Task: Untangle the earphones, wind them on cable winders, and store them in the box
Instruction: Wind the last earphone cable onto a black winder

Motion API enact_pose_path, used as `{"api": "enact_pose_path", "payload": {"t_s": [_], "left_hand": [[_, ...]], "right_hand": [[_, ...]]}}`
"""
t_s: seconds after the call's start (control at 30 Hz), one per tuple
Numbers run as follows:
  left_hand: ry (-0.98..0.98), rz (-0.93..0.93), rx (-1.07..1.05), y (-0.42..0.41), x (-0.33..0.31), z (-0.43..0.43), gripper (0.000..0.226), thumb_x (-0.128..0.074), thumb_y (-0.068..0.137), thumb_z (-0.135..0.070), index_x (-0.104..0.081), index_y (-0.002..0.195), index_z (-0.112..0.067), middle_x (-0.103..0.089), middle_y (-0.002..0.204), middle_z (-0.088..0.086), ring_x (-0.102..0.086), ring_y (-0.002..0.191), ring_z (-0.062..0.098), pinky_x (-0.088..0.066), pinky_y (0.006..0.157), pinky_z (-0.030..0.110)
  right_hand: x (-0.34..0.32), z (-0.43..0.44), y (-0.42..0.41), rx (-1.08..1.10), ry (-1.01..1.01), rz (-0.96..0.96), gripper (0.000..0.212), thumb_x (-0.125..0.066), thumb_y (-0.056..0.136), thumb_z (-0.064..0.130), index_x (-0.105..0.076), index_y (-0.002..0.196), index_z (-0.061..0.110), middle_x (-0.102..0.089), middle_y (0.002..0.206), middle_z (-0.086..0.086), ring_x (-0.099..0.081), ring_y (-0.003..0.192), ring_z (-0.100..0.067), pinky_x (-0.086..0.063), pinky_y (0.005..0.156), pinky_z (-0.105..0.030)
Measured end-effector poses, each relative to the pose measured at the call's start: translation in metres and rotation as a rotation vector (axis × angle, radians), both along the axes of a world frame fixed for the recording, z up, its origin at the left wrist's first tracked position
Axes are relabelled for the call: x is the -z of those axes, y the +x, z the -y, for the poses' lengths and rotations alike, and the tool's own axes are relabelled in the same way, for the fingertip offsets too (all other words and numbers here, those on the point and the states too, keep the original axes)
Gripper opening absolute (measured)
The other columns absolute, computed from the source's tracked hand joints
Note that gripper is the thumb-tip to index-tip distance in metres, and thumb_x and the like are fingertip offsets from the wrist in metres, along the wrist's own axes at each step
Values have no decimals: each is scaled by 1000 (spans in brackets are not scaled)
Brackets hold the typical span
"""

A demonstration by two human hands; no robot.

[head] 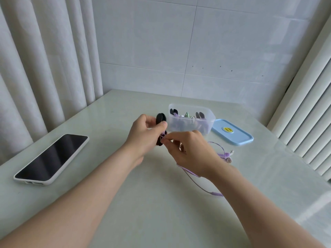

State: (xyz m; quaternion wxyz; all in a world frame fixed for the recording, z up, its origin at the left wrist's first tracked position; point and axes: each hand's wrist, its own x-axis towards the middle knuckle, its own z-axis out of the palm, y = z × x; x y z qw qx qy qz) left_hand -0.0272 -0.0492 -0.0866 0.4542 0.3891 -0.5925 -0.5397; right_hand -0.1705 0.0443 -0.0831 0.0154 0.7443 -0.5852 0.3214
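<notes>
The left hand (143,136) half hides the black cable winder (160,119) in its grip. The right hand (188,151) pinches the purple earphone cable (225,155), which trails onto the desk (161,203). The open clear box (189,125) holds wound winders, their details indistinct.

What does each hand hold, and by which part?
The left hand grips the black cable winder around its middle. The right hand pinches the purple earphone cable right beside the winder; the rest trails on the table.

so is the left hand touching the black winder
Touching: the head view shows the left hand gripping the black winder, thumb and fingers curled round it.
</notes>
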Motion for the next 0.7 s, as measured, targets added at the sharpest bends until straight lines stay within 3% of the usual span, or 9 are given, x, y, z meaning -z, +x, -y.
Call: {"api": "enact_pose_path", "payload": {"t_s": [0.13, 0.2, 0.37, 0.43, 0.53, 0.7], "left_hand": [[102, -71, 179, 1, -4, -4, 34, -75, 97, -26, -59, 112, 0, -72, 86, 10, -71, 71, 20, -62, 71, 38], [148, -140, 270, 2, -6, -7, 28, -73, 97, -28, -59, 108, -5, -68, 82, 6, -73, 73, 21, -55, 71, 35], [125, -157, 401, 5, -7, -7, 28, -77, 87, -32, -66, 100, -10, -69, 86, 7, -77, 88, 28, -53, 78, 35], [85, -134, 412, 8, -7, -4, 31, -76, 86, -33, -68, 101, -7, -72, 91, 12, -77, 92, 31, -54, 79, 35], [-4, -63, 418, 12, -5, -3, 32, -76, 91, -30, -70, 108, -4, -78, 106, 18, -76, 100, 36, -57, 79, 36], [-237, 164, 306, 6, 1, -6, 16, -79, 94, -27, -76, 107, -17, -80, 93, 3, -76, 91, 27, -63, 83, 36]], "right_hand": [[-3, 1, 1, 74, -75, 115, 21, -53, 103, 23, -73, 96, 22, -63, 60, 0, -49, 52, -22, -47, 53, -42], [-6, 1, -2, 100, -92, 182, 21, -55, 104, 21, -74, 96, 24, -71, 66, 1, -54, 53, -20, -50, 56, -39], [-7, 2, -6, 261, -164, 166, 23, -66, 98, 31, -75, 78, 28, -46, 45, 3, -40, 49, -22, -47, 56, -40], [-8, 1, -9, 321, -194, 176, 25, -73, 92, 42, -71, 72, 28, -48, 45, 7, -43, 48, -18, -49, 58, -34], [-11, 0, -17, 399, -225, 207, 32, -82, 81, 56, -64, 69, 32, -54, 52, 13, -50, 52, -6, -40, 57, -20], [-9, 1, -15, 449, -239, 120, 6, -73, 95, 34, -75, 95, 28, -63, 85, 11, -58, 81, -14, -45, 59, -29]]}}
